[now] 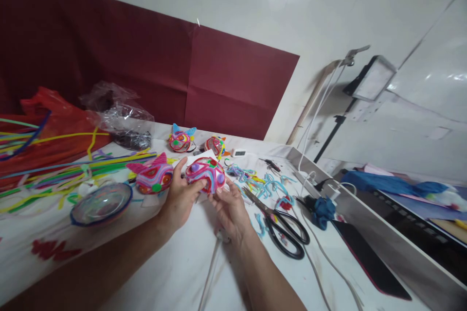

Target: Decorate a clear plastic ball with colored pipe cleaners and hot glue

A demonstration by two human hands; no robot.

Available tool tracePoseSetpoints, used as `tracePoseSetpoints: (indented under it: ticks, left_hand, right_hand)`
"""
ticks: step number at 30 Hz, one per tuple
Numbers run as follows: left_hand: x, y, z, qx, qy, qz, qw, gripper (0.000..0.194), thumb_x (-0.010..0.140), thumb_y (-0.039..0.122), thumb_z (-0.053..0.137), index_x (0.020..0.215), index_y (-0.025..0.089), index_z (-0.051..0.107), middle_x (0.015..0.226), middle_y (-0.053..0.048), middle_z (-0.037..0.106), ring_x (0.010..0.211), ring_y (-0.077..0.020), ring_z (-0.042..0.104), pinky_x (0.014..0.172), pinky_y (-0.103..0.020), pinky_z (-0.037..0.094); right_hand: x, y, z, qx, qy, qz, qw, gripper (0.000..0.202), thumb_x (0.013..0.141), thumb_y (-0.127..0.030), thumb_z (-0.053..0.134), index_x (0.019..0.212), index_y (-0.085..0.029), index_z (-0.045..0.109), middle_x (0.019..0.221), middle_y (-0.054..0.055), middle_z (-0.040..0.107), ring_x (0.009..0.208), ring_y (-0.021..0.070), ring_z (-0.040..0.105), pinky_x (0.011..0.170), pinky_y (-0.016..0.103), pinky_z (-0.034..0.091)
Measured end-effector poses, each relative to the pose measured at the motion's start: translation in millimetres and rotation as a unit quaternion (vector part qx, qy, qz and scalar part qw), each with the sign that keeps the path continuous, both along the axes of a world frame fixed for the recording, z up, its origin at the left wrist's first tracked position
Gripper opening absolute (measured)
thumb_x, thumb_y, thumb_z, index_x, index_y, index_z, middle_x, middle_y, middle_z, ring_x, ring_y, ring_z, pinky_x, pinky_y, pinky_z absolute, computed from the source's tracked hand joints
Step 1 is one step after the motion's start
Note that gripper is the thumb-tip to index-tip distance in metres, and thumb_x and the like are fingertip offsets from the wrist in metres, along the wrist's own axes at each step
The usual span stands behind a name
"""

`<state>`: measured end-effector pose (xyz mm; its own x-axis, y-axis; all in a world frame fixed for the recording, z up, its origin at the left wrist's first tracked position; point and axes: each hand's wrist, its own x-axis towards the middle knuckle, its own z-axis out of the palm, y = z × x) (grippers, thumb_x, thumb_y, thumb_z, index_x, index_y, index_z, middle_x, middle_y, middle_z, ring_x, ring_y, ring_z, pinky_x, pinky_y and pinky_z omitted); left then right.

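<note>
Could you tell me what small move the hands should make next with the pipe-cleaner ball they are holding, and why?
Probably turn the pipe-cleaner ball slightly between both hands to check its wrapping. The left hand grips its left side and the right hand supports it from below, just above the table, so only its upper face shows.

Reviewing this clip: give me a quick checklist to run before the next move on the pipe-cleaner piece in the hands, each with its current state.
1. Both hands on the piece: left hand and right hand hold the pink craft ball: ok.
2. Piece lifted off the table: cannot tell.
3. Scissors lie beside the right hand, blades shut: ok.
4. Spare pipe cleaners lie left of the hands: ok.
5. Loose end on the piece: cannot tell.
</note>
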<state>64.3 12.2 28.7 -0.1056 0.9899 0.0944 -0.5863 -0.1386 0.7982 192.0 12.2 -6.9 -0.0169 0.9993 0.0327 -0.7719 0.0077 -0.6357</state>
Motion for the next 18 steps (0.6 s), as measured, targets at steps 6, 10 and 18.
tracePoseSetpoints:
  ticks: [6,10,18]
  left_hand:
    - [0.2,-0.6,2.4,-0.003,-0.001,0.006,1.0,0.092,0.057,0.01,0.082,0.138,0.026,0.042,0.089,0.002,0.071,0.074,-0.0145,0.069,0.068,-0.026,0.056]
    - [-0.5,1.6,2.2,-0.005,0.001,0.007,1.0,0.092,0.055,0.01,0.084,0.137,0.025,0.043,0.085,0.002,0.072,0.07,-0.014,0.069,0.067,-0.025,0.056]
    - [-3.6,8.0,3.2,-0.017,0.013,0.042,0.999,0.084,0.053,0.009,0.084,0.128,0.026,0.048,0.086,0.002,0.072,0.068,-0.0145,0.069,0.064,-0.025,0.055]
  right_hand:
    - [-0.4,-0.4,0.0,0.005,-0.005,0.002,1.0,0.057,0.056,-0.01,0.088,0.103,-0.022,0.059,0.072,-0.003,0.074,0.063,0.0129,0.068,0.065,0.025,0.058]
    - [-1.6,-0.4,-0.1,-0.006,-0.003,-0.005,1.0,0.059,0.055,-0.011,0.089,0.104,-0.021,0.058,0.068,-0.004,0.072,0.059,0.0125,0.066,0.064,0.026,0.057]
    - [-4.1,-3.9,4.5,0.006,-0.266,-0.18,0.947,0.05,0.066,-0.042,0.084,0.103,-0.021,0.057,0.067,-0.005,0.064,0.064,0.0167,0.063,0.06,0.027,0.046]
